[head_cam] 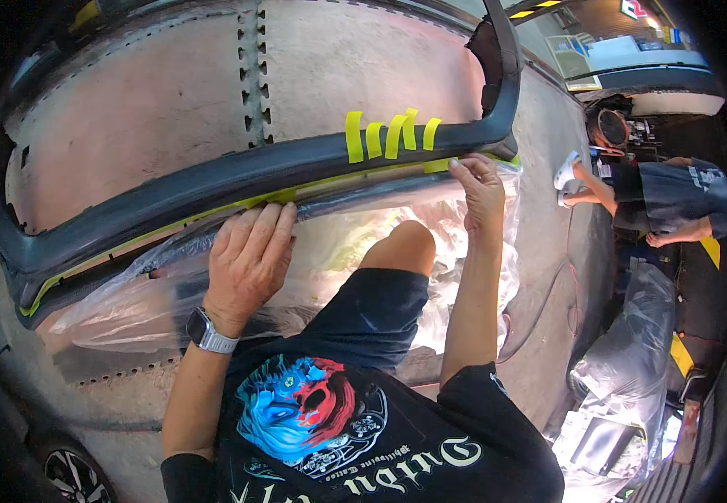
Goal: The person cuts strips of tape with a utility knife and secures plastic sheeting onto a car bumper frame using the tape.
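Observation:
A long dark frame-like panel [212, 182], perhaps a vehicle body part, lies across the view before me. Several short strips of yellow-green masking tape [393, 136] hang side by side from its right part. Along its near edge runs a line of the same tape, with clear plastic sheeting [149, 276] below. My left hand [250, 258], a watch on its wrist, presses its fingertips on the taped edge near the middle. My right hand [480, 182] pinches at the edge near the right corner, beside a piece of tape [440, 165]; whether it grips the tape is unclear.
Interlocking foam mats [363, 63] lie on the floor beyond the panel. At the right another person [671, 195] is near dark equipment. A cable [546, 302] crosses the floor, and a plastic-covered object [634, 333] stands at the lower right. A vehicle wheel [71, 471] shows at lower left.

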The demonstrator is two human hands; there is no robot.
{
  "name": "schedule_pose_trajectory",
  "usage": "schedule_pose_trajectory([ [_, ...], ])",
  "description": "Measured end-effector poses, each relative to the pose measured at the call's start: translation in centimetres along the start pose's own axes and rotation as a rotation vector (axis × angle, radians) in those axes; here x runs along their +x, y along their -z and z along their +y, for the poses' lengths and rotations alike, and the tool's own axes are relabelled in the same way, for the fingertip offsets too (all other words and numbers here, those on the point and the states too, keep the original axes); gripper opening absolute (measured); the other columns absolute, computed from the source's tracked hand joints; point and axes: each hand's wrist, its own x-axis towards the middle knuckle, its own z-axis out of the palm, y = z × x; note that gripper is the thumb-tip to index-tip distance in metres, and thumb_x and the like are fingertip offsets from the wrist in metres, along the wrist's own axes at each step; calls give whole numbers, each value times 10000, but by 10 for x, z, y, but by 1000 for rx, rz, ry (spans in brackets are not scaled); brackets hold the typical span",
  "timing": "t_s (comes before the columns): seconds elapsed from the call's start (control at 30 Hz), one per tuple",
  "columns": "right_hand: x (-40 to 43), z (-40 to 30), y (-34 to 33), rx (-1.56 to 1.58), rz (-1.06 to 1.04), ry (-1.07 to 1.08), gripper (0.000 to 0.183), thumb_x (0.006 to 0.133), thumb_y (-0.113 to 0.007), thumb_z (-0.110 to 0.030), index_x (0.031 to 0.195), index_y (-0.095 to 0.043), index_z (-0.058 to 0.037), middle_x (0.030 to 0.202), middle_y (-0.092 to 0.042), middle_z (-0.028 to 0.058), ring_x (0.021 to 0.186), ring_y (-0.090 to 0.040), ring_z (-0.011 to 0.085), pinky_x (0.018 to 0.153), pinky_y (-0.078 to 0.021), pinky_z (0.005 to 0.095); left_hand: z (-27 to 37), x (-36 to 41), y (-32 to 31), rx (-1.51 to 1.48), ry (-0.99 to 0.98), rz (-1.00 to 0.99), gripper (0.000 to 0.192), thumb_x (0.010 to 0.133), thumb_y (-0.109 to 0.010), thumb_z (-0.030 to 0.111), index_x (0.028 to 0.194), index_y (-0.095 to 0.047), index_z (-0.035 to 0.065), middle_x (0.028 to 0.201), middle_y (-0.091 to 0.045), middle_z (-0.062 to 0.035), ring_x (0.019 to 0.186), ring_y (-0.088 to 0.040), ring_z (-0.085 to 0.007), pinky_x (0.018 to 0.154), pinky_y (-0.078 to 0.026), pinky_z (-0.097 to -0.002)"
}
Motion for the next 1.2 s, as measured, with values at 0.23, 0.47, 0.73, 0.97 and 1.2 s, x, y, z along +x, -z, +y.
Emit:
schedule_pose_trajectory([
  [0.23, 2, 8, -6, -115, 57, 17, 178, 871, -890, -158, 859, -767, -29, 1205, -585, 44, 1097, -564, 163, 962, -431, 305, -1, 1, 2, -9, -8, 13, 451, 928, -739, 167, 1365, -685, 71, 1303, -671, -67, 1181, -643, -234, 1045, -503, -405],
  [0.47, 0, 3, 3, 161, 122, -47, 92, 936, -831, -68, 979, -759, -29, 1032, -662, 10, 977, -600, 112, 905, -470, 269, -2, 1, 2, -26, -14, 21, 407, 939, -713, 141, 1337, -691, 58, 1282, -672, -66, 1175, -648, -235, 1041, -515, -405],
  [0.73, -9, -13, 3, 158, 20, 107, 46, 970, -795, -44, 997, -764, -23, 1175, -677, 19, 1099, -614, 117, 983, -493, 274, -4, -2, -2, -35, -15, 35, 555, 865, -793, 146, 1397, -654, 68, 1309, -672, -94, 1149, -656, -288, 1015, -519, -436],
  [0.97, -8, 8, -5, 25, 23, 88, 112, 923, -849, -93, 956, -782, -9, 1256, -615, 40, 1161, -583, 141, 1020, -449, 297, -4, -2, -4, -47, -31, 41, 560, 858, -788, 119, 1398, -649, 60, 1311, -673, -99, 1141, -659, -293, 992, -534, -434],
  [1.2, 0, 23, -10, -216, 70, 104, 194, 877, -885, -178, 925, -792, -16, 1219, -608, 57, 1163, -572, 209, 1019, -427, 353, -5, -3, -5, -34, -24, 43, 554, 864, -786, 127, 1398, -654, 68, 1311, -675, -97, 1153, -660, -290, 1016, -527, -438],
])
